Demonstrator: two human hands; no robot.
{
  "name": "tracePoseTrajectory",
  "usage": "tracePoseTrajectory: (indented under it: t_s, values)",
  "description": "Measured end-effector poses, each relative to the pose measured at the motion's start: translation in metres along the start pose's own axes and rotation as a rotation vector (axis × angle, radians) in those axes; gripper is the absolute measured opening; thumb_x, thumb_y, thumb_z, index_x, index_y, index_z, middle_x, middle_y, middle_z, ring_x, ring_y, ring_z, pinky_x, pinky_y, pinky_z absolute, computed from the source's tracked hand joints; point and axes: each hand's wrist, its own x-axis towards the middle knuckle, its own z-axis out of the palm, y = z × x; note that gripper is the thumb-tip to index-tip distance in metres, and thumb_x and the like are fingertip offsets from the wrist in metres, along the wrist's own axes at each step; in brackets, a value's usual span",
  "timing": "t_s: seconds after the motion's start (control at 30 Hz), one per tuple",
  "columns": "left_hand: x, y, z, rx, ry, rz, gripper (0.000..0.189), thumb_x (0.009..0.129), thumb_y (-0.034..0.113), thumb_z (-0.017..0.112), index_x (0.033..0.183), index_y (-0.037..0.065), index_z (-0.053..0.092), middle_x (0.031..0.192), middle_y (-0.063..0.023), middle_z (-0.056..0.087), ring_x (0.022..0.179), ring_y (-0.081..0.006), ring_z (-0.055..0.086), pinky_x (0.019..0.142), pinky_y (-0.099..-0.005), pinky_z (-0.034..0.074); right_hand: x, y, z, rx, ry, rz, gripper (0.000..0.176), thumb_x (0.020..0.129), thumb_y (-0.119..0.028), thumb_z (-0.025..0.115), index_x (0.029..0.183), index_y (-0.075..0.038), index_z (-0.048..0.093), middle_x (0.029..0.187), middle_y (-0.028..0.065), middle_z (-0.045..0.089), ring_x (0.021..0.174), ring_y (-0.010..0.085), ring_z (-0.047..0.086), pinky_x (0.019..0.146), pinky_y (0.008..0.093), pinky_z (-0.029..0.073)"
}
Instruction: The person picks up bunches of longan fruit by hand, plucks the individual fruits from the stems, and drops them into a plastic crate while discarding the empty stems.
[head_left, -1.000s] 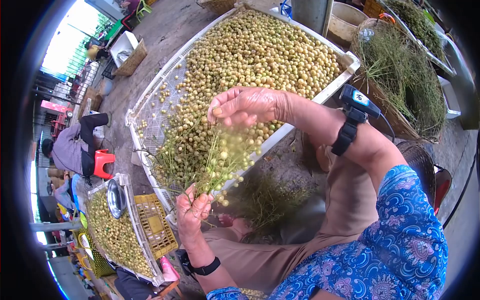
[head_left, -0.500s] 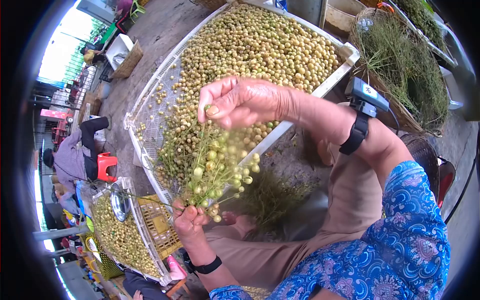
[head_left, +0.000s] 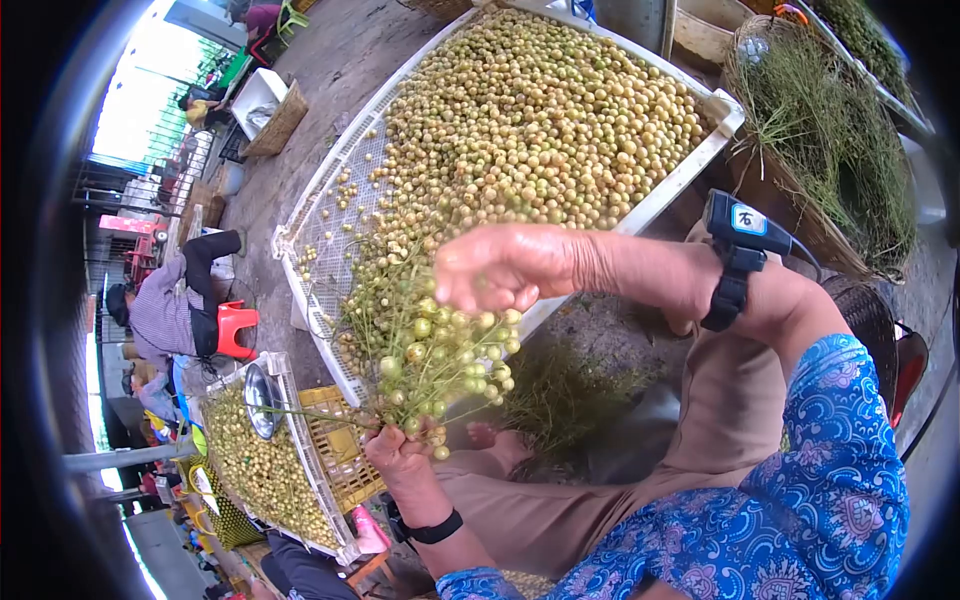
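Observation:
A leafy bunch of stems with green-yellow round fruits is gripped at its lower end by my left hand, fingers wrapped round the stems. My right hand is just above the fruits, blurred, with its fingers curled together; whatever they hold is too blurred to make out. Behind the bunch lies a large white mesh tray heaped with loose round fruits.
A basket of bare green stems stands at the upper right. Loose stems lie on the floor by my feet. At the lower left are a fruit-filled tray and yellow crate. A person in a checked shirt sits near a red stool.
My right hand has come down from the tops of the stems toward the fruits, its fingers curled. The view has shifted slightly, so the trays appear farther right. My left hand still grips the bunch.

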Motion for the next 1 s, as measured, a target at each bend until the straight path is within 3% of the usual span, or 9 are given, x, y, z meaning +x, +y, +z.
tracePoseTrajectory:
  t_s: [0.17,0.37,0.5,0.57,0.7,0.83,0.9,0.93,1.0]
  values:
    - [0.002,-0.003,0.019,0.046,-0.034,-0.065,0.031,0.067,0.001,0.061,0.097,-0.001,0.053,0.078,-0.0106,0.056,0.05,-0.0143,0.047,0.037,-0.0213,0.035,0.0,0.002,0.008,0.027,0.048,-0.002,0.023,0.082,-0.032,0.054,0.085,-0.009,0.054,0.065,-0.001,0.05,0.04,0.0004,0.036,0.029,0.0135,0.023]
    - [0.002,0.002,-0.004,0.119,0.12,-0.065,0.025,0.066,0.002,0.064,0.087,0.008,0.053,0.065,-0.0111,0.055,0.047,-0.0138,0.051,0.03,-0.0185,0.032,0.004,-0.013,-0.016,0.206,0.081,-0.155,0.023,0.083,-0.027,0.053,0.076,-0.005,0.052,0.056,-0.0041,0.045,0.038,0.0007,0.028,0.029,0.0146,0.022]
    - [-0.002,-0.002,0.005,0.106,0.171,0.047,0.027,0.066,0.006,0.065,0.09,0.003,0.053,0.063,-0.01,0.055,0.046,-0.0132,0.05,0.031,-0.019,0.033,0.005,-0.014,-0.028,0.298,0.098,-0.211,0.018,0.082,-0.02,0.049,0.079,-0.003,0.051,0.061,-0.0004,0.049,0.039,0.0025,0.029,0.029,0.016,0.024]
    - [-0.002,0.003,0.007,0.169,0.068,-0.078,0.032,0.065,0.009,0.066,0.092,-0.003,0.053,0.061,-0.0104,0.054,0.042,-0.013,0.046,0.031,-0.0199,0.031,0.005,-0.011,-0.024,0.169,0.12,-0.124,0.015,0.079,-0.015,0.044,0.082,-0.001,0.052,0.069,0.004,0.052,0.039,0.0043,0.03,0.03,0.0179,0.026]
    - [-0.004,-0.005,0.014,0.228,0.092,-0.101,0.033,0.063,0.008,0.067,0.091,-0.005,0.053,0.06,-0.0124,0.054,0.034,-0.0118,0.038,0.031,-0.0193,0.024,0.01,0.0,-0.011,-0.008,0.031,0.064,0.039,0.084,-0.037,0.048,0.091,0.001,0.057,0.066,0.001,0.05,0.038,0.0011,0.031,0.031,0.014,0.026]
    - [-0.004,-0.003,0.007,0.175,0.084,-0.221,0.029,0.064,0.008,0.066,0.088,0.0,0.054,0.061,-0.0123,0.054,0.034,-0.0122,0.039,0.03,-0.0191,0.025,0.008,0.0,-0.011,0.071,-0.158,0.166,0.031,0.083,-0.03,0.052,0.089,0.0,0.057,0.049,-0.0051,0.035,0.038,0.0013,0.028,0.032,0.0151,0.021]
    - [-0.003,-0.003,0.001,0.136,0.077,-0.179,0.039,0.067,0.007,0.062,0.101,-0.005,0.049,0.077,-0.0129,0.057,0.048,-0.0175,0.051,0.038,-0.0262,0.044,0.008,-0.003,-0.011,0.095,-0.172,0.147,0.03,0.083,-0.029,0.052,0.089,0.0,0.057,0.048,-0.0051,0.035,0.038,0.0014,0.028,0.032,0.0153,0.021]
    - [-0.004,-0.005,0.006,0.133,0.082,-0.184,0.039,0.067,0.007,0.062,0.101,-0.005,0.049,0.077,-0.0129,0.057,0.048,-0.0175,0.051,0.038,-0.0262,0.044,0.007,-0.004,-0.01,0.121,-0.189,0.126,0.03,0.083,-0.029,0.053,0.089,-0.001,0.057,0.048,-0.0051,0.035,0.038,0.0014,0.028,0.032,0.0154,0.02]
    - [-0.004,-0.008,0.019,0.22,0.324,-0.119,0.028,0.066,0.009,0.064,0.091,0.009,0.052,0.058,-0.0081,0.051,0.033,-0.0106,0.038,0.027,-0.0208,0.028,0.005,-0.005,-0.012,0.097,-0.22,0.104,0.028,0.082,-0.029,0.053,0.092,-0.004,0.056,0.056,-0.0048,0.038,0.039,0.0012,0.025,0.031,0.0155,0.017]
